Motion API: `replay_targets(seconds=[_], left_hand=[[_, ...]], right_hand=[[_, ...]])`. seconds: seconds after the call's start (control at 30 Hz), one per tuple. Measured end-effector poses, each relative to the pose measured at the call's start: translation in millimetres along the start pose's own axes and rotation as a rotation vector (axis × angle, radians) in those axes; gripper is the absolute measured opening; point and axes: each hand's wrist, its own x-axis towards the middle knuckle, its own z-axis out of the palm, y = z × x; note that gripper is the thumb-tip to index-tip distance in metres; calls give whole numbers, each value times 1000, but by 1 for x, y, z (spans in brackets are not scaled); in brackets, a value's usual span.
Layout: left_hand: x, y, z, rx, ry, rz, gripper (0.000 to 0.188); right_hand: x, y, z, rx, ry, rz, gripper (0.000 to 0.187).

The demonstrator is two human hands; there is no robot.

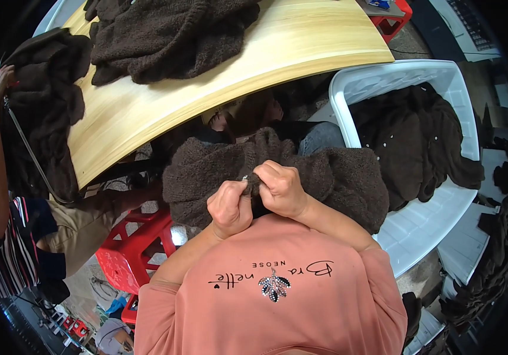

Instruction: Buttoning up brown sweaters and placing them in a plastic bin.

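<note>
Here, the fingers (pixel 267 172) of the left hand (pixel 228 208) and right hand (pixel 282 190) are clenched close together on a dark brown knit garment (pixel 351 178), which lies bunched before the pink shirt (pixel 236 302), near the wooden counter (pixel 301 41) and beside a white plastic tub (pixel 428 228)

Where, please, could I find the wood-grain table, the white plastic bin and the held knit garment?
Wood-grain table (pixel 310 35): head view, bare tabletop.
White plastic bin (pixel 417 234): head view, bare lower part.
Held knit garment (pixel 266 147): head view, upper middle.
</note>
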Motion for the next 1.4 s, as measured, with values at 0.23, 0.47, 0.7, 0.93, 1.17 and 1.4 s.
replay_targets(seconds=[0.23,0.47,0.7,0.93,1.17,1.4], left_hand=[[10,-6,0,-100,-80,-175,23],[21,5,0,-25,-158,-198,17],[14,-11,-23,-126,-240,-550,7],[7,-4,-14,-163,-402,-655,12],[5,-2,-12,-285,-338,-726,8],[15,-8,-20,-660,-459,-989,3]], right_hand=[[-8,-5,-13,7,-14,-49,18],[-10,7,-16,241,82,208,13],[-34,54,-26,525,77,569,12],[-2,8,-34,-89,-210,-2,45],[-5,15,-15,218,-231,-57,7],[-5,19,-18,57,-43,-100,18]])
